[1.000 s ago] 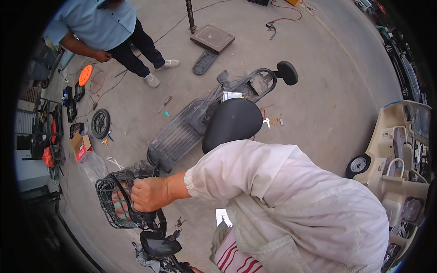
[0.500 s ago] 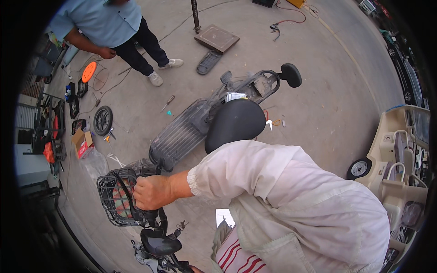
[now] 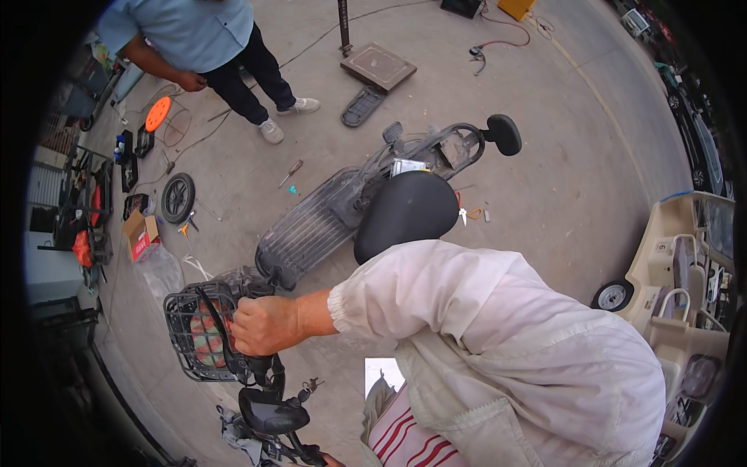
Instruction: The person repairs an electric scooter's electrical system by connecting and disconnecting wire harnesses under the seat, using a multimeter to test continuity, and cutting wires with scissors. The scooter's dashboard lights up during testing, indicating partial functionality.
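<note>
My right hand (image 3: 265, 325) is closed round the far handlebar grip of a black electric scooter, its arm reaching across from the right in a pale sleeve. Beside the knuckles is a black wire basket (image 3: 181, 354) with a red-and-green patterned thing inside. Only a sliver of my left hand (image 3: 333, 461) shows at the lower edge, by the near handlebar end; its fingers are mostly hidden. Between the hands sit a dark rounded part (image 3: 274, 411) and a hanging bunch of keys (image 3: 313, 385). The scooter's ribbed footboard (image 3: 311, 241) and black seat (image 3: 408, 212) stretch off beyond my arm.
Another person (image 3: 187, 39) in a light blue shirt stands at the far left. On the floor lie a wheel (image 3: 178, 198), a screwdriver (image 3: 291, 173), an open carton (image 3: 141, 233) and scissors (image 3: 464, 215). A platform scale (image 3: 379, 66) stands behind, a beige vehicle (image 3: 654, 257) at right.
The whole view has shifted slightly, with floor items a little further right. My right hand keeps its hold on the handlebar grip.
</note>
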Demonstrator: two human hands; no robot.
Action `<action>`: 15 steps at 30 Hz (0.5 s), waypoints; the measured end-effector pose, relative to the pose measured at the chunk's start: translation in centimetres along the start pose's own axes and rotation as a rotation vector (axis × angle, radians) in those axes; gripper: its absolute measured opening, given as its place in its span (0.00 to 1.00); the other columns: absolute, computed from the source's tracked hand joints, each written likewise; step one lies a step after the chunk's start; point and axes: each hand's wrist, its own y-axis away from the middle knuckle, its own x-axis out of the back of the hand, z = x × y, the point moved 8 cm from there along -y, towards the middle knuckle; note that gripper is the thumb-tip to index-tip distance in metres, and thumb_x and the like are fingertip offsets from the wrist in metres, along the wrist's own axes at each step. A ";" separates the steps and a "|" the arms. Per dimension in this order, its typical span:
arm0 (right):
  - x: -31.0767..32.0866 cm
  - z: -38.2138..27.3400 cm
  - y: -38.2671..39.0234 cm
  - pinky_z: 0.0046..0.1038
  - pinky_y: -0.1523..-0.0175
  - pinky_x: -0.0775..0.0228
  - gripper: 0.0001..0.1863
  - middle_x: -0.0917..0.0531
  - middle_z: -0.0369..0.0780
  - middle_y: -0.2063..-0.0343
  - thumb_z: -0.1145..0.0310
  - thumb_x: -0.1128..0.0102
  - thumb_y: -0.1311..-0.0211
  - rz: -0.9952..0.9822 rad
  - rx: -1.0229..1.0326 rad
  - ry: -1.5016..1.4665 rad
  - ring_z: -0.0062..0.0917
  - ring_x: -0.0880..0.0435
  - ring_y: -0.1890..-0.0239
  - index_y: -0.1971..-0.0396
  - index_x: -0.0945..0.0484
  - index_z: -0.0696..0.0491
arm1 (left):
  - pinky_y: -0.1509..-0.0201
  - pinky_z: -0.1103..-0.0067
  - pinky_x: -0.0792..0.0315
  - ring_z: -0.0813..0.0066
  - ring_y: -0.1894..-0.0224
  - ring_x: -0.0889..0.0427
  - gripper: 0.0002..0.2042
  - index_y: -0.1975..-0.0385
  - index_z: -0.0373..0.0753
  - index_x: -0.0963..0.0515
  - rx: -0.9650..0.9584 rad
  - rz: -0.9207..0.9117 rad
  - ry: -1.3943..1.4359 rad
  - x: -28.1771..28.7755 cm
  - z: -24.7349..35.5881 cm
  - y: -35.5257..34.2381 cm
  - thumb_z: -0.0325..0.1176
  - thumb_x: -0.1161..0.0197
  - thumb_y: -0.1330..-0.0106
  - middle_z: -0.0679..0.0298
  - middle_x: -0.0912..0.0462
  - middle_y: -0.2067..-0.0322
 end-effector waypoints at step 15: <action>-2.8 0.0 -1.0 0.30 0.68 0.36 0.05 0.19 0.34 0.75 0.64 0.41 0.50 -0.540 -0.034 -0.085 0.26 0.20 0.70 0.77 0.21 0.49 | 0.52 0.60 0.25 0.47 0.58 0.21 0.36 0.43 0.20 0.37 0.177 -0.224 0.328 -6.5 -6.0 6.4 0.36 0.27 0.46 0.41 0.23 0.57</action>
